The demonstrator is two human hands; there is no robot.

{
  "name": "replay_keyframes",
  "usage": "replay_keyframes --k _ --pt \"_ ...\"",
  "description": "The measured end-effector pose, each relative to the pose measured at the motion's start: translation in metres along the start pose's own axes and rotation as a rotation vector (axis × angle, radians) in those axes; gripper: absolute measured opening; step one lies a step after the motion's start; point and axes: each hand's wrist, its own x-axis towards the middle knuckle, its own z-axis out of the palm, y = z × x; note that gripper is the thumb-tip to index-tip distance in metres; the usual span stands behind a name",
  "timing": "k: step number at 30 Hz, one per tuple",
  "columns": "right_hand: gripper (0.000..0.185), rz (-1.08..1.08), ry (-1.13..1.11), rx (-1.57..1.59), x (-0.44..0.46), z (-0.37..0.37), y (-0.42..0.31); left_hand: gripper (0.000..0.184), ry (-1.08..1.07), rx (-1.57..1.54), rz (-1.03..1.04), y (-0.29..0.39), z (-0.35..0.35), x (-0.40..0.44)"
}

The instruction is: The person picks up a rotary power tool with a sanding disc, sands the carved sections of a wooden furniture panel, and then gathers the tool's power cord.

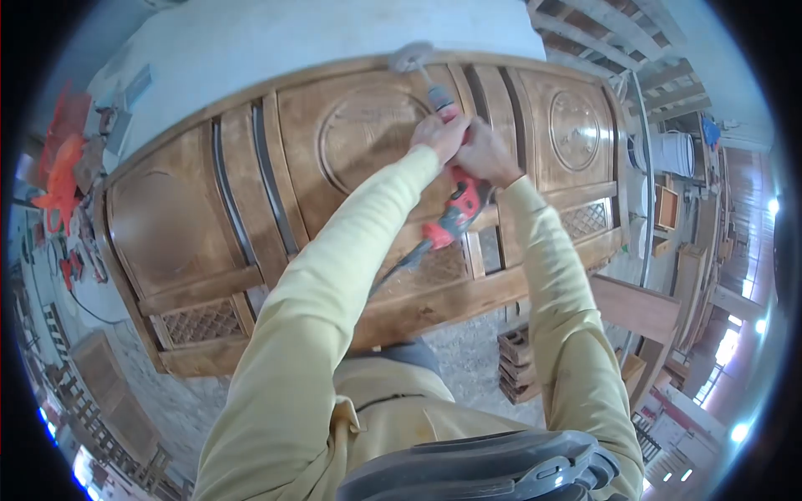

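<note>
A red and black power tool (459,209) with a cord is held in both hands over a brown carved wooden panel (301,142). My left hand (440,138) is wrapped round its front part, just behind the chuck. Close beside it, my right hand (487,154) grips the tool nearer its body. A round disc (411,57), blurred, sits on the tool's shaft at the panel's far edge. Whether the disc touches the wood cannot be made out. Round carved medallions and lattice sections show on the panel.
Red and orange tools (63,188) lie at the far left with a cable. Stacked wooden pieces (518,365) stand on the floor below the panel. Slatted wooden frames (597,29) are at the upper right, and a metal pipe (647,184) runs past the panel's right end.
</note>
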Motion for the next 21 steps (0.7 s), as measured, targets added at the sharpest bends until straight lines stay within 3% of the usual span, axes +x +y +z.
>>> replay_keyframes --k 2,3,5,7,9,10,11,13,14,15,18,20,21 --pt "0.062 0.034 -0.125 0.015 -0.031 -0.037 0.006 0.058 -0.074 0.000 -0.087 0.013 0.031 -0.024" --pt "0.065 0.042 -0.215 0.026 -0.042 -0.054 0.013 0.055 -0.038 -0.058 -0.013 -0.001 0.058 -0.032" --pt "0.071 -0.041 -0.071 -0.029 -0.077 -0.057 0.063 0.051 0.012 -0.140 0.073 -0.030 0.109 -0.053" --pt "0.076 0.002 -0.130 0.021 -0.125 -0.065 0.093 0.049 -0.023 -0.049 0.009 -0.041 0.151 -0.094" --pt "0.079 0.102 -0.195 -0.020 -0.175 -0.063 0.105 0.046 -0.200 0.017 -0.231 -0.025 0.139 -0.156" --pt "0.081 0.027 -0.188 0.059 -0.201 -0.054 0.107 0.042 -0.203 0.123 -0.229 -0.007 0.124 -0.190" --pt "0.083 -0.047 -0.175 0.138 -0.222 -0.047 0.107 0.041 -0.099 0.052 -0.092 -0.061 0.152 -0.204" --pt "0.085 -0.040 -0.297 0.087 -0.243 -0.037 0.105 0.039 0.000 -0.031 -0.040 -0.097 0.155 -0.224" --pt "0.083 -0.022 -0.367 0.003 -0.245 -0.031 0.104 0.038 -0.005 -0.065 -0.143 -0.080 0.136 -0.244" --pt "0.086 -0.074 -0.396 -0.009 -0.241 -0.023 0.092 0.038 0.126 -0.068 -0.154 -0.087 0.129 -0.252" --pt "0.083 -0.233 -0.481 -0.073 -0.215 -0.004 0.028 0.038 0.198 -0.240 -0.190 -0.075 0.069 -0.268" --pt "0.077 -0.382 -0.552 -0.127 -0.190 0.020 -0.019 0.033 0.359 -0.321 -0.215 -0.080 0.033 -0.270" --pt "0.075 -0.435 -0.568 -0.128 -0.178 0.035 -0.040 0.039 0.490 -0.362 -0.191 -0.087 0.016 -0.269"
